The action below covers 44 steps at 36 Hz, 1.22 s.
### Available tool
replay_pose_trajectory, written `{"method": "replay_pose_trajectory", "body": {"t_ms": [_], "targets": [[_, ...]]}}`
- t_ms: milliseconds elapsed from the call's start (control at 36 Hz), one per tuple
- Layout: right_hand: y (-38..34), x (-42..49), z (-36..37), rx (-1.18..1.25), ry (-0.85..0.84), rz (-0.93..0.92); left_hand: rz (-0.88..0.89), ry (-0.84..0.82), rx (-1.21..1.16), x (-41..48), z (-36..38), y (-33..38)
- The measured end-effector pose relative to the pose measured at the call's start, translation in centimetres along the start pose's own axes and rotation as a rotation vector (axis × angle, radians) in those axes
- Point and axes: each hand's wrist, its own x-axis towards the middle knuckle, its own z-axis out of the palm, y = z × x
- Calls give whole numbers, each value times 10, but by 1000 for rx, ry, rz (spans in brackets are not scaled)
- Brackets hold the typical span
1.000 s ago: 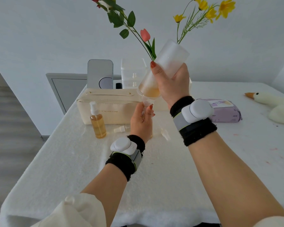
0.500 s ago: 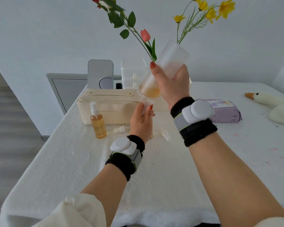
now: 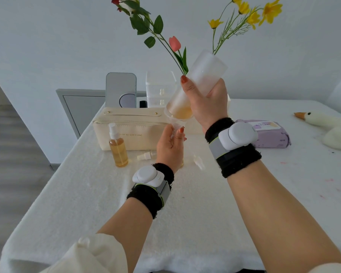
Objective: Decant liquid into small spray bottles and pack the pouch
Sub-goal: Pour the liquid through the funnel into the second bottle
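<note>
Worktop (image 3: pixel 87 194): covered in a white fleecy cloth, against a pale plain wall.

1. Cream sleeve (image 3: pixel 91 253), rolled, at 7 o'clock in view, nearest the camera.
2. Black wristbands, each bearing a white puck-shaped device: left device (image 3: pixel 148 176), right device (image 3: pixel 237 133).
3. Left hand (image 3: pixel 170 148), near centre of view, raised above the cloth. Its fingers are curled round a small bottle (image 3: pixel 182 163), which is mostly hidden. Only an amber sliver shows at the heel of the hand.
4. Clear funnel (image 3: pixel 172 120), at 12 o'clock of the left hand, pinched at its neck by thumb and fingertips.
5. Right hand (image 3: pixel 207 103), wrapped round a large frosted bottle (image 3: pixel 203 71). The bottle is tilted with its mouth down toward 7 o'clock. Amber liquid (image 3: pixel 182 114) is pooled at the mouth, right over the funnel.
6. Filled spray bottle (image 3: pixel 117 148), upright, with amber contents and a white pump, at 9 o'clock of the left hand.
7. Loose pump head (image 3: pixel 145 156), lying flat between the filled spray bottle and the left hand.
8. Small clear cap (image 3: pixel 198 162), lying at 3 o'clock of the left wrist.
9. Cream pouch (image 3: pixel 130 129), zipped, directly behind the filled spray bottle.
10. Purple wipes pack (image 3: pixel 270 134), at 3 o'clock of the right wrist.
11. Plush goose (image 3: pixel 331 127), at the 3 o'clock edge of view.
12. Grey rounded panel (image 3: pixel 120 89) and clear drawer unit (image 3: pixel 159 89), behind the pouch at 12 o'clock.
13. Pink tulip (image 3: pixel 174 43) and yellow flowers (image 3: pixel 268 10), at 12 to 1 o'clock, farthest back.
</note>
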Motion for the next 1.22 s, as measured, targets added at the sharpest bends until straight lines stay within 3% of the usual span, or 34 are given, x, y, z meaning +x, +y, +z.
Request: {"method": "replay_pose_trajectory", "body": {"t_ms": [1222], "targets": [[2,-1,-1,64,28,45,28,-12,7,3,0,-8]]}}
